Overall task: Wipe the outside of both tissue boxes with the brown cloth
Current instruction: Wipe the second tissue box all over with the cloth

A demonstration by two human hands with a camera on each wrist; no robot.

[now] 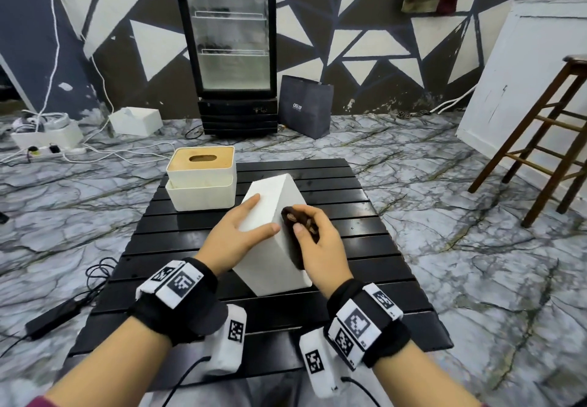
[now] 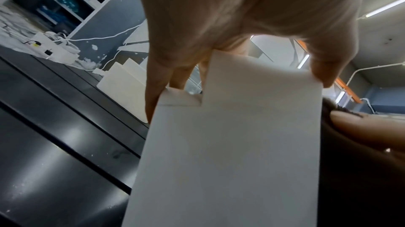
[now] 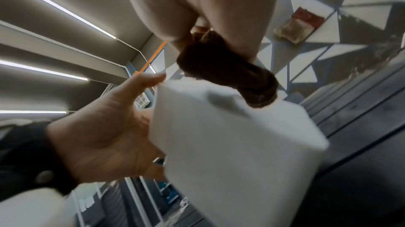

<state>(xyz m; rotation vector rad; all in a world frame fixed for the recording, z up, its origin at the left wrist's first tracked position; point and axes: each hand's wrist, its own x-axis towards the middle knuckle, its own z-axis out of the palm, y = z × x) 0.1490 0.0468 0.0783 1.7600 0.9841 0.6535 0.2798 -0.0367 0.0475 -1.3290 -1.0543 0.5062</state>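
The white tissue box (image 1: pixel 270 235) is being tipped up on one edge near the middle of the black slatted table (image 1: pixel 365 232), with one face turned upward. The brown cloth (image 1: pixel 297 232) is being pressed against the box's right-hand face, bunched into a wad. A slip is judged the main risk: the box is balanced on a single edge, so a hard wiping push from the cloth side could be sending it sliding or toppling toward the second tissue box (image 1: pixel 201 181), which is being left just beyond it at the table's far left corner, with its wooden lid upward. The cloth could also be working loose from its bunch.

The left hand (image 1: pixel 236 235) is being kept spread, fingers nearly straight on the upper left face and thumb hooked over the top edge. The right hand (image 1: pixel 317 238) is being kept curled round the cloth, which is pinched between thumb and fingers.
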